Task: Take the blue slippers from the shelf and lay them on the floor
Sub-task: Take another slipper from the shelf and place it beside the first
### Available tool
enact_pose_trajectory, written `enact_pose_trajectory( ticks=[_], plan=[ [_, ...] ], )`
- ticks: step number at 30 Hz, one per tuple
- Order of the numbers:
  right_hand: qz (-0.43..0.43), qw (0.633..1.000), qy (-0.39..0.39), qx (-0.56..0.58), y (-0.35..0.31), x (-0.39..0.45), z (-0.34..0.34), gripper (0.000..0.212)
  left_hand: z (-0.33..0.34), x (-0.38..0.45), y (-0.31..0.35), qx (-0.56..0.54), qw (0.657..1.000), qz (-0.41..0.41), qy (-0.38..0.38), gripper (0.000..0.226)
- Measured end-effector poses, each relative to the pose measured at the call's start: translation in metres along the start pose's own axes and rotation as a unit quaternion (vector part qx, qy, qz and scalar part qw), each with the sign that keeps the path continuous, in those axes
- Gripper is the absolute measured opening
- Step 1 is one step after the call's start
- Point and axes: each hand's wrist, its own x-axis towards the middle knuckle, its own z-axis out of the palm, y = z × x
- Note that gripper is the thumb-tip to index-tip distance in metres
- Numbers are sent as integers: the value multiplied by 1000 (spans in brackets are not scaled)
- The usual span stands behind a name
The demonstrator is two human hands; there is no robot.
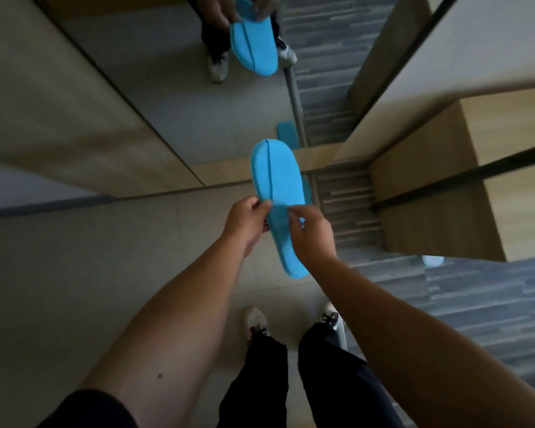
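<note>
While no writing can be read, both hands hold the blue slippers [278,193] above the floor [74,273]. Left hand [247,220] fingers pinch at 9 o'clock. Right hand [314,233] fingers pinch at 3 o'clock.

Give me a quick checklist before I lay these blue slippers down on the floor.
1. Both hands gripping: left hand and right hand pinch the blue slippers at mid-length: ok.
2. Slippers separated: they look pressed together flat: not ok.
3. Floor ahead bare of obstacles: ok.
4. Own shoes out of the drop spot: ok.
5. Slippers low enough to lay down: held up in the air: not ok.
6. Which side faces up: cannot tell.
</note>
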Motion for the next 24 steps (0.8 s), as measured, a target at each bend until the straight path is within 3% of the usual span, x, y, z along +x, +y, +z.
enact_pose_trajectory(
  ticks=[3, 5, 7, 10, 15, 24],
  plan=[
    [96, 995, 13, 22, 19, 25, 13, 34, -17, 13, -15, -4, 1000, -15, -6, 13],
    [179, 978, -59, 93, 38, 46, 24, 37, -22, 30, -32, -4, 1000, -28, -6, 19],
    [226, 950, -129, 172, 61, 66, 39, 28, -23, 54, -53, 10, 999, -36, 0, 24],
    [234, 944, -146, 180, 107, 99, 78, 17, -22, 105, -95, 58, 997, -37, 38, 19],
    [256, 945, -120, 163, 188, 153, 155, 16, -14, 198, -169, 154, 983, -2, 105, 19],
    [171, 980, -100, 30, 309, 244, 293, 25, -23, 363, -288, 212, 970, 7, 121, 24]
  ],
)
